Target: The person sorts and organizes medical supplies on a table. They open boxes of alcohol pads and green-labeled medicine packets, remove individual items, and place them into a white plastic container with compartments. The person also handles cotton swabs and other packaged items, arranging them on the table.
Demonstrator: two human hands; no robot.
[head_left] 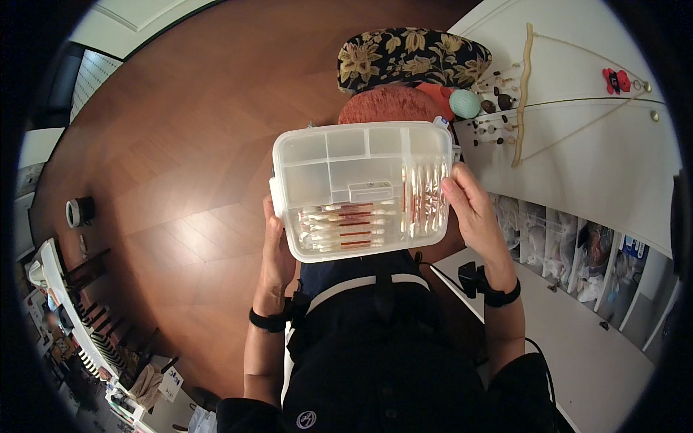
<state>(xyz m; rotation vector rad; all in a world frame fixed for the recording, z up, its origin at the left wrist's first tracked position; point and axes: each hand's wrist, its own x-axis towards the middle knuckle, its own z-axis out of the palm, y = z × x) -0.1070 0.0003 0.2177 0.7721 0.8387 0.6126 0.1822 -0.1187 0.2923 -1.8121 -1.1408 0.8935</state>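
Note:
Between my two hands is a translucent plastic compartment box [303, 160] with rounded corners and a lid that looks closed. Several sealed cotton swabs [350, 232] with reddish-brown middles lie crosswise in its near compartment. More swabs [424, 200] in clear wrappers stand lengthwise in the right compartment. The other compartments hold nothing visible. My left hand [273, 245] grips the box's left side, its fingers partly hidden behind. At the right edge, my right hand [473, 209] holds the box with the thumb on the lid and fingers underneath.
A red-seated chair [390, 105] with a floral back [411, 58] is beyond the box. White cabinet doors [585, 166] carry a hanging driftwood ornament [525, 94]. Below them, an open compartment holds several bagged items [559, 245]. Cluttered white shelving [79, 310] stands at lower left on wooden flooring [166, 166].

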